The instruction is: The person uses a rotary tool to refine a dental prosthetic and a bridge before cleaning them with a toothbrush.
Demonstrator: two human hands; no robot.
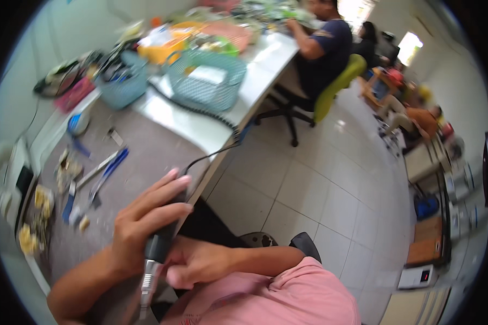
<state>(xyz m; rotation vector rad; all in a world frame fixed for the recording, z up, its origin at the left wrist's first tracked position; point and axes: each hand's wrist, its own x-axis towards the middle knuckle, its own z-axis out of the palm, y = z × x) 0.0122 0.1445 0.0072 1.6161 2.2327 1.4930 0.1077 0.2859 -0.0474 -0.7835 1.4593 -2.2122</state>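
A rotary handpiece (158, 245) with a black grip and a silver metal end tilts across the table's near edge, its metal end pointing down toward me. My left hand (138, 222) is closed around it, fingers lying over the black grip. Right beside the handpiece, my right hand (198, 262) is curled with its knuckles up; the handpiece hides part of it, and what it holds, if anything, cannot be made out. From the grip's top a black coiled cord (200, 112) runs back over the table.
On the grey mat (146, 141) lie a blue-handled tool (113, 167), a metal strip (96, 169) and yellowish lumps (68, 170). Blue baskets (214, 100) stand behind, near a yellow container (165, 51). Farther along, a person (331, 54) sits on a green chair (339, 89).
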